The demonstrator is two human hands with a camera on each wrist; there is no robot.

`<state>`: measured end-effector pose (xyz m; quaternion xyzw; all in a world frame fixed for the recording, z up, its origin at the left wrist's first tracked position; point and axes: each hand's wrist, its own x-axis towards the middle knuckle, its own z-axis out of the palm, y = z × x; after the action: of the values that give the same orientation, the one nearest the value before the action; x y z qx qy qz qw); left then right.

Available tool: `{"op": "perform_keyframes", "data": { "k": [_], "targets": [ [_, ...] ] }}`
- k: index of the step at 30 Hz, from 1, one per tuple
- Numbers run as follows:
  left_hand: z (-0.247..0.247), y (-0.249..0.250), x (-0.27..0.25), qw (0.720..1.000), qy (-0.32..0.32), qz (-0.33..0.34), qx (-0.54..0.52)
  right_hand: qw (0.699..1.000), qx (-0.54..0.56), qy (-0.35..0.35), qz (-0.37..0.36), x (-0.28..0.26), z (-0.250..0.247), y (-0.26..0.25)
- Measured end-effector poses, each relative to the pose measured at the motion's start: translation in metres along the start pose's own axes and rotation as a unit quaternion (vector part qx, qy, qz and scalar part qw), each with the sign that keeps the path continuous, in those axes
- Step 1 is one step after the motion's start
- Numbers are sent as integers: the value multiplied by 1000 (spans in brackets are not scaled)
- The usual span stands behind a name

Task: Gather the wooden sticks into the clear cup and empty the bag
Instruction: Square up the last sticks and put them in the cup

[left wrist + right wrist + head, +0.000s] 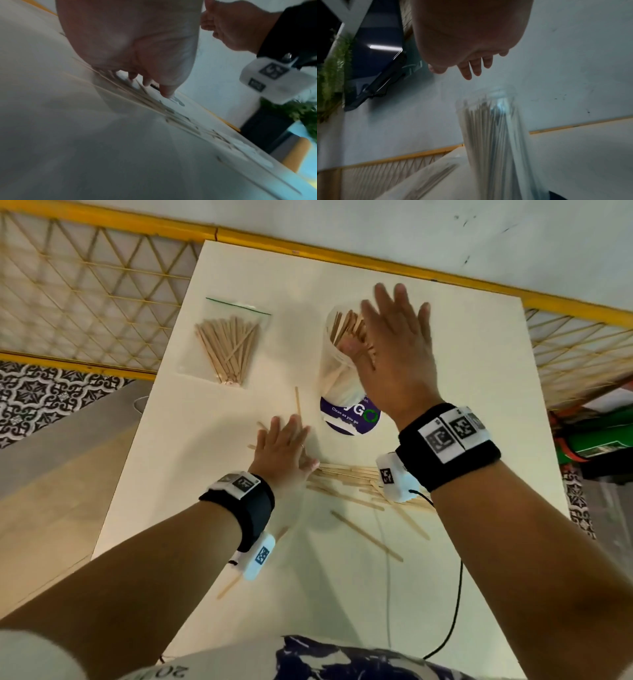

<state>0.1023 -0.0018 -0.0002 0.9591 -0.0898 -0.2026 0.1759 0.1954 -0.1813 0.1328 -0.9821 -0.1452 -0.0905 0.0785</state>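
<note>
Sticks: loose wooden sticks (346, 475) are lying scattered on the near part of the table, most in a fan just right of the left hand; one is lying alone just left of the cup.
Cup: clear cup (342, 364) is standing upright mid-table, already holding a bundle of sticks on end.
Bag: zip bag (227, 347) is lying flat, well left of the cup, still packed with sticks.
Handling (judgement): sticks are looking light, thin, stiff and smooth, so they are likely lying too flat to pinch singly; sweeping them into a bundle and taking it mid-length seems best. Cup is looking light and top-heavy, so it is tipping risk.
Left hand: left hand (282, 446) is pressing flat on the table over several sticks, fingers straight, gripping nothing.
Right hand: right hand (394, 350) is hovering above the cup mouth, fingers spread, holding nothing.
Surface: white table (462, 371) is looking smooth; a purple round sticker (349, 416) is sitting under the cup base.
Room: yellow-framed lattice (85, 302) and a pale wall are lying beyond the table.
</note>
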Motion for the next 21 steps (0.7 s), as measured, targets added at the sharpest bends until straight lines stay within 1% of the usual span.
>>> {"op": "perform_keyframes", "data": {
  "k": [2, 3, 5, 7, 9, 11, 12, 14, 15, 16, 18, 20, 21],
  "targets": [
    [8, 6, -8, 999, -10, 31, 35, 996, 64, 33, 55, -13, -4, 14],
    [13, 9, -14, 998, -21, 47, 37, 991, 95, 41, 82, -21, -5, 21],
    [19, 17, -31, 995, -50, 81, 14, 980, 144, 28, 132, -46, 2, 35],
    [21, 19, -49, 991, -76, 110, -11, 971, 165, -35, 167, -79, 17, 46],
    [15, 9, -66, 992, -55, 113, 1, 961, 153, -120, 196, -116, 35, 56],
    [10, -9, -86, 996, -46, 66, 33, 947, 119, -199, 222, -160, 48, 65],
    [11, -20, -99, 996, -55, 31, 56, 939, 107, -231, 229, -183, 51, 69],
    [17, -41, -125, 992, -85, -36, 87, 931, 89, -281, 214, -219, 57, 75],
    [24, -48, -139, 989, -100, -58, 88, 930, 77, -306, 189, -234, 62, 75],
    [33, -53, -150, 990, -101, -64, 82, 931, 62, -323, 157, -244, 67, 74],
    [45, -54, -165, 994, -64, -38, 76, 937, 48, -326, 118, -251, 78, 69],
    [52, -52, -165, 996, -31, -13, 81, 947, 62, -297, 104, -245, 85, 59],
    [52, -50, -159, 996, -28, -3, 81, 952, 71, -281, 96, -240, 86, 52]
  ]
}}
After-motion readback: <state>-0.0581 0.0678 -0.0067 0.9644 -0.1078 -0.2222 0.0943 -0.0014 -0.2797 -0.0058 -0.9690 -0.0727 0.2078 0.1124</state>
